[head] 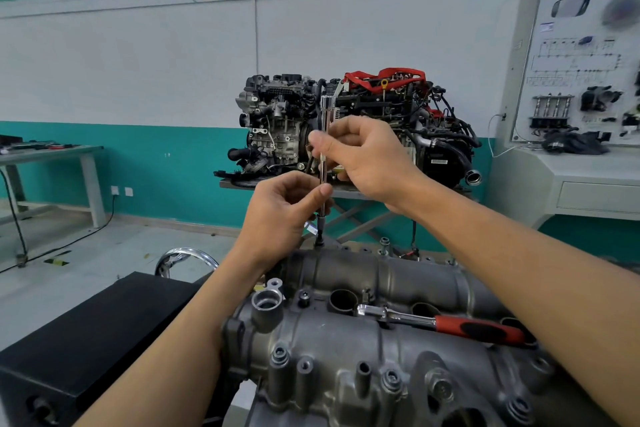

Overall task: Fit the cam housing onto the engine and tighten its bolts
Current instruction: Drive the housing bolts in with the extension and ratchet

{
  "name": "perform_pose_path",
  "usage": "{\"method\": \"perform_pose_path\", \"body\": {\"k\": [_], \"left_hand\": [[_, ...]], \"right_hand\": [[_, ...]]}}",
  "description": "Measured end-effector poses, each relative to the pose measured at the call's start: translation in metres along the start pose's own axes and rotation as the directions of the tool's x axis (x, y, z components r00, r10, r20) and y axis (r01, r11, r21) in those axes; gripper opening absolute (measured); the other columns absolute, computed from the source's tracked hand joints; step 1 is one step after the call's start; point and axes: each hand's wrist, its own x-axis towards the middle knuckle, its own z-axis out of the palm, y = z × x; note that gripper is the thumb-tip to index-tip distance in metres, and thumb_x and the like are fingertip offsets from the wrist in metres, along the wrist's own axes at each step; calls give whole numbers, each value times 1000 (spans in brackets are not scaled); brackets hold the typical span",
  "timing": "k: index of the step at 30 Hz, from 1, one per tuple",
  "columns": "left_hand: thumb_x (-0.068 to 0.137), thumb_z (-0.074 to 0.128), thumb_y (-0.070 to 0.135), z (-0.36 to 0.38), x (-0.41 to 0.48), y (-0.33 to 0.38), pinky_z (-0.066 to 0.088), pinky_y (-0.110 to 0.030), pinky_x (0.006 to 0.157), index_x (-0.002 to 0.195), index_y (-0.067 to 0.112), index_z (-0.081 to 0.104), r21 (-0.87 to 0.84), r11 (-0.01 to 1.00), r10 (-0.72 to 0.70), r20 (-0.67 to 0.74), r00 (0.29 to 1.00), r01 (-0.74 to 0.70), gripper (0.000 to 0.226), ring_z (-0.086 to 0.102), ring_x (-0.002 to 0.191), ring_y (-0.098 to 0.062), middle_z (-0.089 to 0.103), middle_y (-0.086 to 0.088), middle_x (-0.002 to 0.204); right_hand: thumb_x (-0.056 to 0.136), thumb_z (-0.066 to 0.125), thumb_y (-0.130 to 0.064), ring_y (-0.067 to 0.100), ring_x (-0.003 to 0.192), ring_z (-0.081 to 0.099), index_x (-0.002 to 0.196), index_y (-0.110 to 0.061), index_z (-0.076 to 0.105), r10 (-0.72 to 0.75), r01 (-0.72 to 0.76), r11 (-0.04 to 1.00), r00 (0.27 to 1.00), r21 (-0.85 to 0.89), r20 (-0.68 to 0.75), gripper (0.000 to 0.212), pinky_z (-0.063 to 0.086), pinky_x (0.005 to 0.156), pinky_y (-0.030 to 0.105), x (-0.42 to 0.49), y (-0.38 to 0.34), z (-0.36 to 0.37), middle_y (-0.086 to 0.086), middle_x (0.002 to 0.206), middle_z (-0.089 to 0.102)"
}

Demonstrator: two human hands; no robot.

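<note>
Cam housing looks already seated right under the hands, left hand and right hand both pinching the extension bar upright on a far-edge bolt, so I'd guess final tightening with the ratchet lying on top is what's left.

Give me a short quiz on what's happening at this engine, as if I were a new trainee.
1. Where does the red-handled ratchet lie?
A. on the floor
B. on the cam housing
C. on the far table
2. True or false: the left hand and the right hand both hold the upright extension bar.
3. Fill in: the hand holding the bar lower down is the ___ hand.

Key: 1 B; 2 true; 3 left.
</note>
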Motion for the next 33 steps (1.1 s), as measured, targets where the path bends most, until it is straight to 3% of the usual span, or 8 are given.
{"method": "perform_pose_path", "body": {"k": [4,8,12,16,21,25,28,33], "left_hand": [[101,57,17,0,1,-2,59,-37,79,96,10,74,9,1000,-14,49,999,14,18,73,87,-29,77,-13,88],[97,62,22,1,1,1,59,-27,75,102,9,72,4,1000,-15,71,997,15,18,74,84,-22,78,-10,89],[91,68,20,0,0,0,61,-32,71,92,7,72,-38,999,-17,16,1000,17,14,74,75,-22,76,-9,78],[100,58,15,1,-1,1,60,-29,74,97,12,73,-18,1000,-18,65,998,19,16,74,80,-19,77,-10,85],[86,69,28,2,0,6,58,-23,68,102,6,72,-42,999,-29,67,997,32,27,75,77,-20,78,-7,85],[79,74,34,3,-2,5,61,-29,64,88,13,76,16,999,-48,85,995,47,23,76,72,-22,78,-6,81],[87,75,24,3,-1,5,57,-23,58,72,18,75,52,997,-59,64,996,56,16,74,66,-23,75,-7,72],[91,72,20,3,-5,11,61,-35,61,75,18,75,64,995,-77,31,997,75,17,74,68,-34,75,-10,72]], "right_hand": [[103,52,-15,10,73,70,96,-14,68,18,-34,992,991,118,133,18,55,61,21,1,-1,-2,2,91,76],[85,78,-23,3,55,60,79,-15,63,-37,37,999,997,-16,-60,19,47,53,15,2,4,0,-8,61,67],[89,73,-32,3,68,66,94,-20,67,-2,1,1000,1000,24,9,15,50,57,16,2,2,-3,-2,84,74],[102,54,-14,11,71,71,95,-16,68,6,-15,997,993,71,119,16,53,55,22,1,0,-4,2,88,77],[92,68,-7,17,63,73,81,-4,74,-90,90,996,996,-23,-1,13,52,52,18,1,-5,2,7,72,76],[86,76,-16,25,66,73,77,-2,77,-180,159,968,979,-193,-94,17,61,65,41,2,-5,6,9,69,75],[84,77,-20,37,70,69,72,3,74,-223,179,951,962,-251,-159,26,57,69,44,1,-6,10,16,66,72],[85,78,-20,24,64,73,74,-3,75,-155,123,978,970,-170,-190,20,60,66,45,-2,-1,9,8,66,74]]}}
